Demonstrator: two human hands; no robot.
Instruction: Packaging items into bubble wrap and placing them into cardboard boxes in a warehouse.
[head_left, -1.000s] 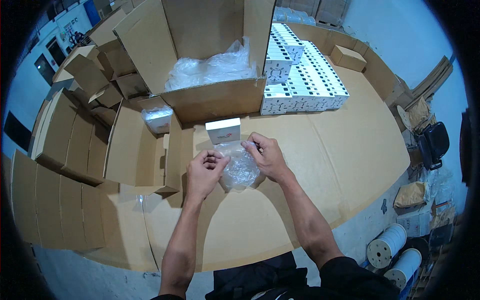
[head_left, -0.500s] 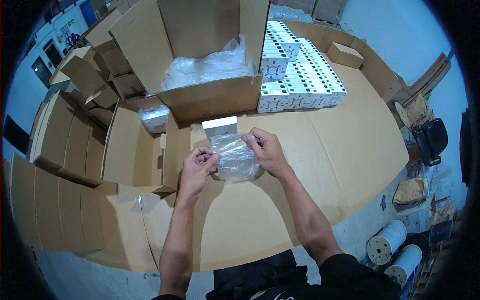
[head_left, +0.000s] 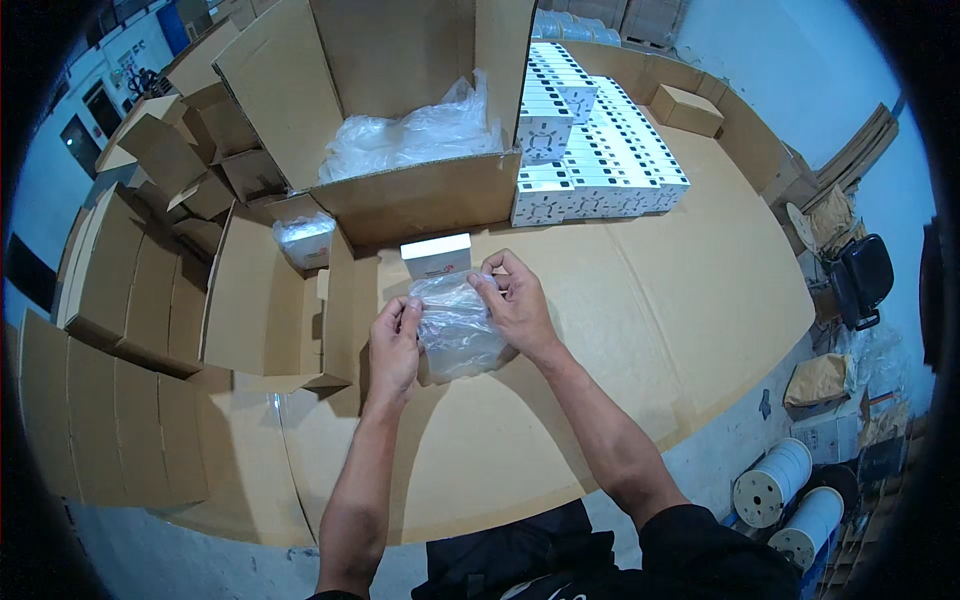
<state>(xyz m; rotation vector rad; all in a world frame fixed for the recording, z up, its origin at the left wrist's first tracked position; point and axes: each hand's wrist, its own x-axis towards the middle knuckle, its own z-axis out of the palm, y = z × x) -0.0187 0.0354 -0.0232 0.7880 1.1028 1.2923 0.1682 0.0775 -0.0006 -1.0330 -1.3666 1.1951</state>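
Between my two hands is a clear plastic bag (head_left: 458, 325), its upper edge pinched at both corners. My left hand (head_left: 396, 345) closes thumb and fingers on its left side. At the right corner, my right hand (head_left: 514, 300) has thumb and fingers closed on the plastic. Just beyond the bag's upper edge a small white box (head_left: 437, 256) stands on the cardboard-covered table (head_left: 620, 330). The bag's edge overlaps the lower part of that box; whether any of the box is inside cannot be made out.
Left of my hands an open carton (head_left: 245, 310) holds one plastic-wrapped white box (head_left: 305, 240). Behind, a large open carton (head_left: 420, 200) contains a heap of clear bags (head_left: 415, 140). Stacked white boxes (head_left: 600, 190) stand at its right. A small brown box (head_left: 687, 110) lies farther back.
The bag has come slightly lower and to the left, with its upper edge more gathered. My left fingers have straightened upward along the bag's side; my right hand has shifted a little left.
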